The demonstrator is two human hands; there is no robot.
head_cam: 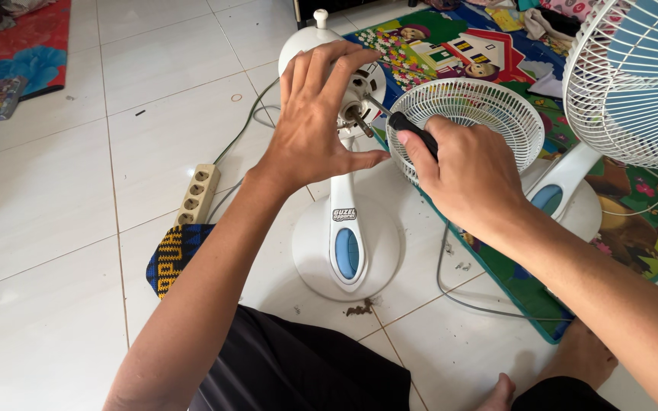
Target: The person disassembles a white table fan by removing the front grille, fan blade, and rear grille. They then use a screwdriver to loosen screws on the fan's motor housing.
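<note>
A white desk fan stands on its round base on the tiled floor, its grille and blades off and the motor shaft bare. My left hand rests against the motor housing, fingers spread over its front. My right hand grips a screwdriver by its black handle; the metal tip points at the motor face next to the shaft. A detached white fan grille lies just behind my right hand.
A second white fan with blue blades stands at the right on a colourful play mat. A beige power strip and cables lie left of the base. A dark patterned cloth lies near my knee. Brown debris sits by the base.
</note>
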